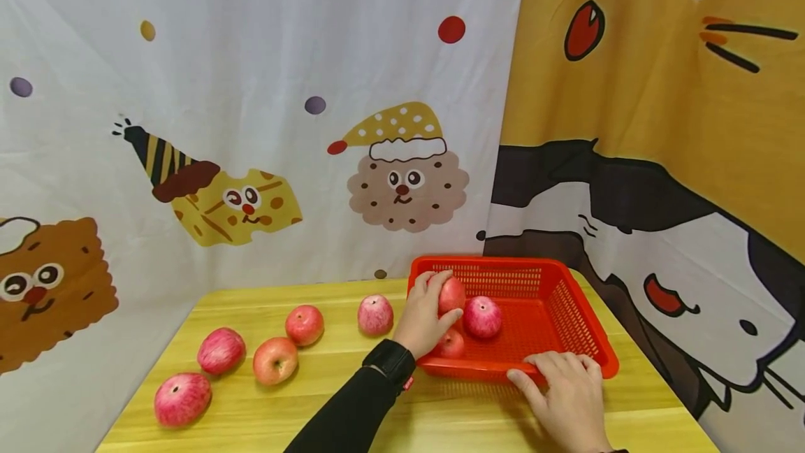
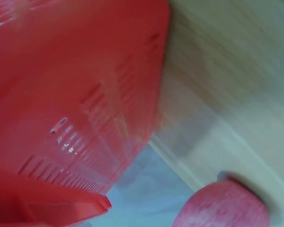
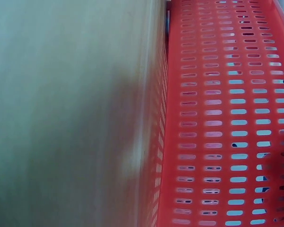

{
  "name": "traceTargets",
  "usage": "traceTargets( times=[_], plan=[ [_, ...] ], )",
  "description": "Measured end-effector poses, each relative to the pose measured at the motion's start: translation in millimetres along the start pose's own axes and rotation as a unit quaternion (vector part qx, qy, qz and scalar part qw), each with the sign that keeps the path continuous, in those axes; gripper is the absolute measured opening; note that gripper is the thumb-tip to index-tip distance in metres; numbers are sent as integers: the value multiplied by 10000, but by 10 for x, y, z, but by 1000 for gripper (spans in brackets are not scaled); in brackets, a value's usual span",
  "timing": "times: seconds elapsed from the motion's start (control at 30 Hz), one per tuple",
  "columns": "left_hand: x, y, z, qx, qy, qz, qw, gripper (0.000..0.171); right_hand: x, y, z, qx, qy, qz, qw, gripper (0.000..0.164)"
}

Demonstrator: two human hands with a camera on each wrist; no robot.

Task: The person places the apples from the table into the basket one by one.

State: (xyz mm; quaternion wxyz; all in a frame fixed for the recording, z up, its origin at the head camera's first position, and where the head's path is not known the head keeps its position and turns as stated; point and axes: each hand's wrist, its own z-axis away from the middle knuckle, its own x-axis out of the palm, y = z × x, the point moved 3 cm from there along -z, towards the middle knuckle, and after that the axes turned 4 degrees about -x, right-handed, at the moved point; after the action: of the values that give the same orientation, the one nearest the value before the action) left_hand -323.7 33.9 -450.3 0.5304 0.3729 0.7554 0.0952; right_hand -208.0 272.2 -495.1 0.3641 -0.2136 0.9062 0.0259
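L hand fwd w/ fingers bent, R hand nearer, palm down, thumb spread.

In front of you hung a white curtain, printed with a biscuit, a cheese in a striped hat, a cookie in a dotted cap, and scattered dots. To your right, an orange curtain bore a black-and-white animal. Your table had yellow wood grain; its far edge lay near the white curtain. Soft, blurred shadows fell across it.
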Motion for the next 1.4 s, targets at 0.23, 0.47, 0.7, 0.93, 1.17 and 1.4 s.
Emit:
traceTargets(
  times=[0.23, 0.47, 0.7, 0.93, 1.17, 1.4],
  plan=[
    [70, 28, 16, 190, -427, -1107, 9928, 74, -6, -10, 2, 19, -18, 29, 10000, 41],
    [132, 43, 29, 131, -573, -1330, 9894, 73, -17, -6, -2, 81, -123, 115, 9998, 41],
    [150, 41, 46, 84, -569, -1419, 9882, 73, 6, 2, 8, 129, -104, 121, 9998, 41],
    [130, 58, 53, 129, -519, -1497, 9873, 72, 14, -1, 12, 105, -65, 99, 9999, 41],
    [136, 71, 39, 183, -686, -1760, 9818, 75, 15, -3, 10, 59, -43, 75, 9999, 40],
    [143, 92, 46, 383, -1068, -2364, 9650, 69, 8, -13, -5, 53, -27, 83, 9999, 41]
  ],
)
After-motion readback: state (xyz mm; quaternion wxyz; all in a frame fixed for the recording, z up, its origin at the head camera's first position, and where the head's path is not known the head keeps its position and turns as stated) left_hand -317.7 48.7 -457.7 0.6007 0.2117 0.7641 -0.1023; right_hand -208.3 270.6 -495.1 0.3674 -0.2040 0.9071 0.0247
